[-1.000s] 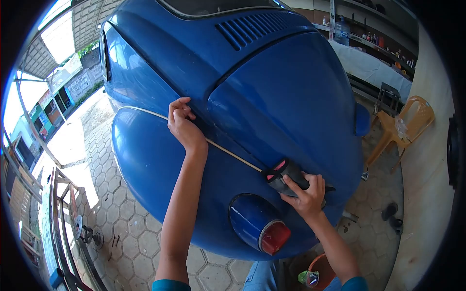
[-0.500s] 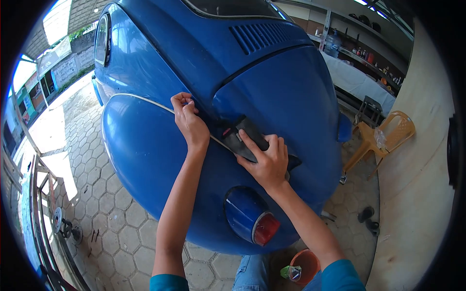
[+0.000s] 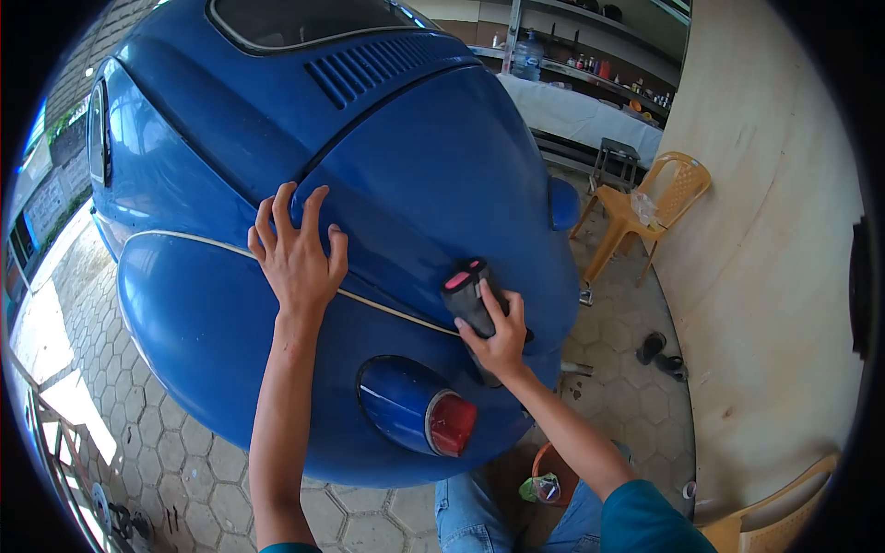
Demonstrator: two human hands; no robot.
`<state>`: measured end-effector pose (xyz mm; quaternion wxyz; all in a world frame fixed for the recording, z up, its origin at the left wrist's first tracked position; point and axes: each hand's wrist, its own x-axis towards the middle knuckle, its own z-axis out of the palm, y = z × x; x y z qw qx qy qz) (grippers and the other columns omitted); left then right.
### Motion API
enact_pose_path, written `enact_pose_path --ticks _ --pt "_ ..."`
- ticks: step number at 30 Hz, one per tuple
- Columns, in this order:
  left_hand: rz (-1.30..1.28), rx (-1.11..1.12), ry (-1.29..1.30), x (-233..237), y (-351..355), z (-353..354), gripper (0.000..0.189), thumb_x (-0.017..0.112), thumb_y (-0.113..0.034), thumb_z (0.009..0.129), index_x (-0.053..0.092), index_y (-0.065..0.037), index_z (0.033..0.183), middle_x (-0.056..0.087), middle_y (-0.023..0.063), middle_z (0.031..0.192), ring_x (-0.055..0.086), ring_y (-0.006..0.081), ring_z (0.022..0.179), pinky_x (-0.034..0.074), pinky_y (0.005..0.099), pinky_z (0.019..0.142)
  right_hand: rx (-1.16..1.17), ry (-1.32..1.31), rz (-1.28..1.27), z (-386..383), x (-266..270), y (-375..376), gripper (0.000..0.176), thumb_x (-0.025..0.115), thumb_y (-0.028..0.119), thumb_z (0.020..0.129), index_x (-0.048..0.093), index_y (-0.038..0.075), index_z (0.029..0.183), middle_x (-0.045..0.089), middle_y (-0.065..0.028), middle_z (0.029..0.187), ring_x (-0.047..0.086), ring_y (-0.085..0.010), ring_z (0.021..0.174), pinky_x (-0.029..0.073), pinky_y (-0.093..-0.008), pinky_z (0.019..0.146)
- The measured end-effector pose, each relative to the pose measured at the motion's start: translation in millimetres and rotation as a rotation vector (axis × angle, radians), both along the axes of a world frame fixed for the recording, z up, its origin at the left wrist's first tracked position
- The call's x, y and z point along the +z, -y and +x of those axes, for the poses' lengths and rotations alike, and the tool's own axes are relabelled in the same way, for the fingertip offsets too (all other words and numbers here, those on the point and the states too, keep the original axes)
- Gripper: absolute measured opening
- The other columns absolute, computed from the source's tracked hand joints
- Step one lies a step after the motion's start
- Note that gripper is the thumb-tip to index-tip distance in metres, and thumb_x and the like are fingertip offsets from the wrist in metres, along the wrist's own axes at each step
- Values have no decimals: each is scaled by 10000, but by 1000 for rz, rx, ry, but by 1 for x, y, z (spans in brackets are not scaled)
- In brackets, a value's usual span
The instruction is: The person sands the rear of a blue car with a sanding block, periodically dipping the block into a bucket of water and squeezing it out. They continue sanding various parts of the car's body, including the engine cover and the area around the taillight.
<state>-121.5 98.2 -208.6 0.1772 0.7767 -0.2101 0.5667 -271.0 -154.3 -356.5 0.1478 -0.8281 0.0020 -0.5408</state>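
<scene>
A rounded blue car [image 3: 406, 175] fills the middle of the view, seen from its rear corner. My right hand [image 3: 498, 341] is wrapped round a black handheld tool [image 3: 468, 293] with a pink-red end, held against the lower rear bodywork beside the fender seam. Along that seam runs a pale trim strip [image 3: 396, 311]. My left hand [image 3: 297, 253] has its fingers spread and curved over the body where fender and rear panel meet, with nothing in it. Below the hands, a tail light [image 3: 452, 426] with a red lens sticks out of the fender.
An orange bucket [image 3: 556, 465] holding a plastic packet stands by my legs. To the right are a tan plastic chair [image 3: 636, 207], black sandals [image 3: 652, 347] and a plywood panel [image 3: 765, 230]. Shelves with bottles [image 3: 604, 69] line the back.
My view has swung right. The black tool has moved down the seam towards the rear in my right hand. My left hand has gone from curled fingers to spread ones.
</scene>
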Motion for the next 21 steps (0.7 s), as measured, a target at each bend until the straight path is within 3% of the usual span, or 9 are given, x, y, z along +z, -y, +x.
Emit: enact_pose_path --ticks 1,4,7,10,13,16,19,21 --pt "35 -23 -28 -3 1 -1 476 583 -274 850 663 -231 1317 504 93 1453 408 321 1404 276 546 1145 66 -48 -227 -14 -13 2 731 827 328 858 555 147 1511 540 -149 1134 599 -290 1028 517 -419 883" --pt "134 -49 -61 -4 3 1 513 566 -286 867 649 -276 1373 477 76 1534 364 298 1481 222 554 1204 -22 -31 -12 -27 -44 40 740 794 348 887 511 159 1544 537 -174 1220 593 -350 1050 500 -440 941" --pt "198 -60 -104 -2 5 0 540 534 -266 905 599 -293 1441 425 61 1604 311 297 1536 154 564 1264 -240 84 832 -21 -63 78 768 765 419 900 464 210 1574 529 -183 1215 592 -388 1033 503 -463 930" --pt "260 -44 -47 -3 13 9 553 518 -276 930 560 -309 1481 404 51 1631 297 285 1549 160 551 1278 -522 -103 952 -29 -68 99 758 716 430 945 411 205 1601 521 -194 1241 577 -412 1072 495 -476 946" --pt "296 -6 -21 -2 18 10 572 510 -277 942 527 -316 1512 391 48 1645 286 273 1557 159 549 1284 -348 -198 667 -39 -61 62 787 712 375 952 359 175 1626 511 -209 1270 550 -395 1135 456 -459 1010" --pt "332 6 9 -5 19 13 583 496 -277 950 510 -304 1532 384 55 1651 286 273 1560 160 558 1283 -158 -112 316 -35 -53 32 809 776 353 861 446 185 1579 532 -224 1265 549 -407 1097 468 -496 932" --pt "483 -45 30 -11 23 8 565 471 -281 964 519 -277 1527 389 73 1645 300 283 1554 174 558 1281 -203 -48 339 -35 -61 47 802 786 338 848 466 181 1567 540 -214 1266 552 -397 1094 466 -492 915" --pt "576 -93 3 -13 27 0 544 440 -274 984 532 -251 1519 393 99 1636 321 302 1543 210 563 1270 -343 -49 624 -35 -82 72 809 739 404 884 408 209 1596 544 -230 1265 560 -412 1110 478 -490 942"
